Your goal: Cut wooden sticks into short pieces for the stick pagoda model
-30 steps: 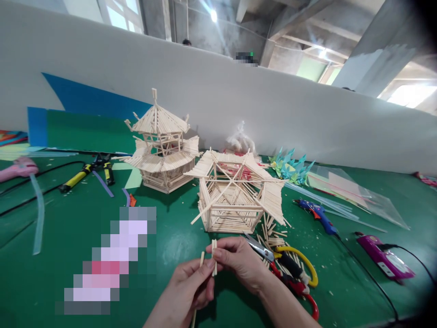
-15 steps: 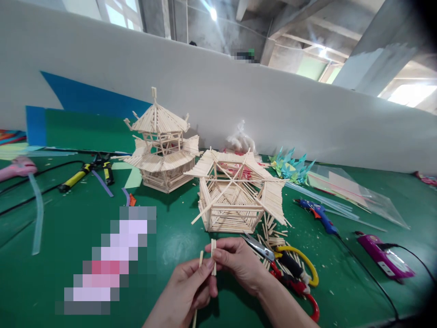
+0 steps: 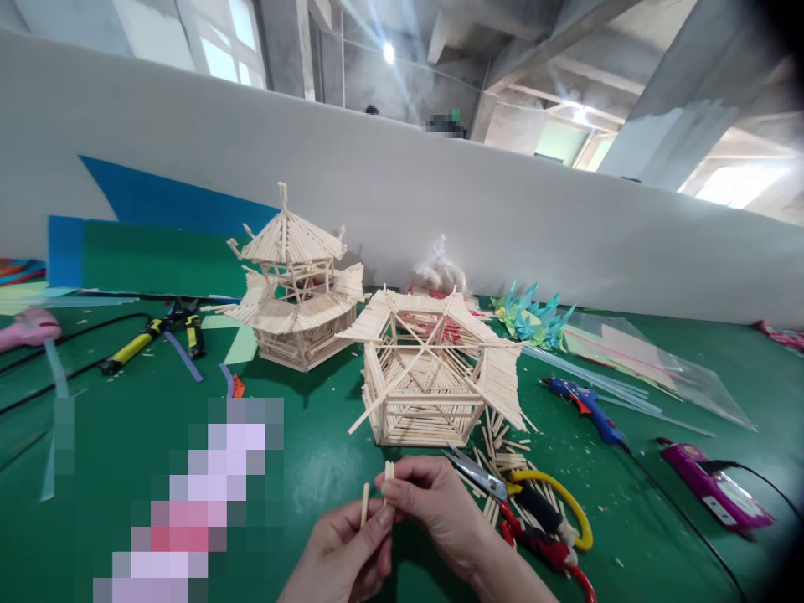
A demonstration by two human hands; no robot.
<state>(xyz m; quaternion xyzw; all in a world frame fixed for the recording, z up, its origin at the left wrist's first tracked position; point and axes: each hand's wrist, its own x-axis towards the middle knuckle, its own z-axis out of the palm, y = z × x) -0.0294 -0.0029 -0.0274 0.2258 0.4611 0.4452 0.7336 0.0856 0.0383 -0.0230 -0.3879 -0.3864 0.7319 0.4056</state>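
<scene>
Low in the middle, my right hand (image 3: 436,507) pinches a few short wooden sticks (image 3: 389,472) upright between thumb and fingers. My left hand (image 3: 348,540) is closed around a longer thin wooden stick (image 3: 365,504), and its thumb meets the lower end of the short ones. Just beyond my hands stands an open-topped pavilion model (image 3: 427,410) of sticks, with sloping roof panels on several sides. A finished-looking two-tiered pavilion model (image 3: 295,314) stands behind it to the left. Scissors (image 3: 481,477) with their tips near my right hand lie over a pile of cut sticks (image 3: 502,448).
Red-and-yellow-handled cutters (image 3: 553,536) lie by the scissors. On the right are a blue glue gun (image 3: 584,406) and a purple corded device (image 3: 709,490). Yellow-handled pliers (image 3: 141,343) and a pink glue gun (image 3: 30,328) lie left. Turquoise folded paper (image 3: 533,314) stands behind.
The whole view has shifted, so the table and models sit lower in the picture. Both hands keep their hold on the sticks; the longer stick's angle has altered slightly.
</scene>
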